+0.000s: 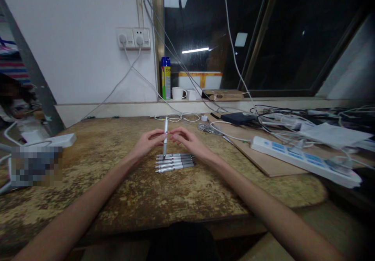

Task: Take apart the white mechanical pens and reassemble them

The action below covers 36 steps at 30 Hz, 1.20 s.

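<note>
My left hand [151,140] pinches one upright pen [165,131]; at its three o'clock, my right hand [190,140] curls part-open, contact unclear.

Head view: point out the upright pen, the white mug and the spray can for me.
Upright pen [165,145]: head view, lower barrel.
White mug [177,93]: head view, middle of its body.
Spray can [166,79]: head view, its printed body.

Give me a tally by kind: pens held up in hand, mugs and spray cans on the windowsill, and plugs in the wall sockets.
Held-up pen: 1
Mug: 1
Spray can: 1
Wall plugs: 2
Total: 5
</note>
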Available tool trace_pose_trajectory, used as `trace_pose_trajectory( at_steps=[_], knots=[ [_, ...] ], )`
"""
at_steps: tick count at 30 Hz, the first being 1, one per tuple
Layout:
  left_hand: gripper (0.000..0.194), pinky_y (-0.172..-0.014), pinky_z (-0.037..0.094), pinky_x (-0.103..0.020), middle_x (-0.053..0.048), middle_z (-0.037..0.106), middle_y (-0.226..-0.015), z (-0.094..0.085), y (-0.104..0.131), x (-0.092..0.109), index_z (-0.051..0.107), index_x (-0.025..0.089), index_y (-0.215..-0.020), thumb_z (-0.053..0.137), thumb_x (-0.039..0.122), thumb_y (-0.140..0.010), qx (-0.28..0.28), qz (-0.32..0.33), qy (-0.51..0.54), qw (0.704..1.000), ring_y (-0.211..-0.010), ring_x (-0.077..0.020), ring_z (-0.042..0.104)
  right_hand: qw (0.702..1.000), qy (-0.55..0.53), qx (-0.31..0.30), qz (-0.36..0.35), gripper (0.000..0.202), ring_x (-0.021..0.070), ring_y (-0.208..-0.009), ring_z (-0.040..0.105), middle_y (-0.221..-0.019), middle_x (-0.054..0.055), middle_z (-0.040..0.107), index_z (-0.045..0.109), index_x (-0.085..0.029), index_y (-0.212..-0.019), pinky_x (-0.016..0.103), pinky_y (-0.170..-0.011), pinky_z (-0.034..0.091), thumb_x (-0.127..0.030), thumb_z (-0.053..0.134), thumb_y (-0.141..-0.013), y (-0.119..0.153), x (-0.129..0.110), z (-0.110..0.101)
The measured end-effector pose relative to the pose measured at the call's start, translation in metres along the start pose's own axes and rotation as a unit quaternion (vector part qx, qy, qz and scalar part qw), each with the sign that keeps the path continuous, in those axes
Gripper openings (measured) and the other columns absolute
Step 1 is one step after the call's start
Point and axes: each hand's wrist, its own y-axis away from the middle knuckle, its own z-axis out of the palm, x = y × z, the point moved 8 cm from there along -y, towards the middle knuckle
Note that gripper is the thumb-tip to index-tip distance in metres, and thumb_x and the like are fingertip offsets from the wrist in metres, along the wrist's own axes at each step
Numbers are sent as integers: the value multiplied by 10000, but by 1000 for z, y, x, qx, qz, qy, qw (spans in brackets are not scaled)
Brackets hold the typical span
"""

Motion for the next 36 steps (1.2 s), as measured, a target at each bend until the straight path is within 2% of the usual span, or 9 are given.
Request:
trace_pose_trajectory(
  at_steps=[3, 8, 10, 13, 16, 20, 25, 29, 36],
  knots=[
    [424, -844, 518, -319, -80, 709, -1145, 9, 1, 3, 716, 172, -1114, 666, 499, -848, -35, 18, -38, 998, -1026, -229, 635, 999, -9, 39, -30, 231, 192, -961, 609, -1077, 47, 673, 646, -254, -1089, 343, -853, 475, -409, 587, -927, -2, -8, -7],
    [374, -795, 510, -309, -73, 714, -1084, 25, 6, 7, 718, 174, -1106, 671, 444, -852, -91, 37, -57, 993, -940, -209, 638, 997, -22, 53, -45, 268, 173, -807, 584, -830, 5, 635, 669, -230, -958, 313, -790, 464, -486, 618, -897, -2, -17, -6],
    [365, -783, 504, -301, -62, 716, -1031, 29, 8, 8, 717, 177, -1109, 668, 436, -856, -99, 44, -69, 992, -903, -199, 633, 997, -29, 62, -44, 274, 169, -785, 568, -805, -1, 620, 670, -227, -908, 308, -787, 465, -498, 635, -881, -2, -17, -7],
    [380, -748, 502, -289, -60, 702, -988, 23, 5, 7, 718, 173, -1099, 581, 473, -910, -68, 57, -91, 992, -853, -187, 616, 991, -83, 99, -40, 264, 174, -872, 575, -876, 6, 631, 660, -227, -862, 311, -865, 473, -491, 666, -859, -3, -18, -16],
    [450, -705, 500, -278, -75, 681, -988, 7, 0, 0, 716, 162, -1088, 465, 513, -960, -16, 60, -95, 994, -834, -182, 602, 967, -218, 134, -11, 205, 171, -926, 594, -937, 11, 641, 637, -239, -900, 320, -909, 482, -436, 674, -860, -4, -14, -27],
    [488, -664, 491, -270, -85, 673, -973, -7, -5, -13, 714, 152, -1080, 451, 544, -957, 1, 51, -103, 993, -829, -185, 592, 909, -385, 157, 29, 78, 120, -667, 529, -710, -28, 524, 608, -232, -900, 257, -743, 500, -309, 614, -889, -5, -9, -39],
    [493, -668, 486, -271, -82, 681, -941, -6, -7, -17, 717, 145, -1055, 437, 540, -965, -13, 61, -116, 991, -816, -183, 597, 860, -486, 148, 42, 260, 112, -517, 367, -594, -47, 346, 573, -203, -817, 224, -545, 427, -388, 465, -963, -5, -4, -48],
    [483, -656, 480, -268, -82, 689, -941, -4, -7, -18, 718, 150, -1053, 420, 523, -977, -22, 65, -127, 990, -820, -185, 601, 856, -496, 141, 45, 305, 111, -509, 340, -591, -50, 324, 551, -202, -789, 223, -537, 410, -432, 454, -964, -5, -3, -50],
    [481, -644, 479, -269, -78, 691, -923, -3, -6, -19, 722, 158, -1041, 414, 522, -976, -28, 65, -131, 989, -822, -190, 604, 869, -473, 143, 34, 266, 117, -495, 298, -569, -57, 252, 498, -209, -717, 221, -521, 375, -341, 432, -938, -4, -8, -50]
  ],
)
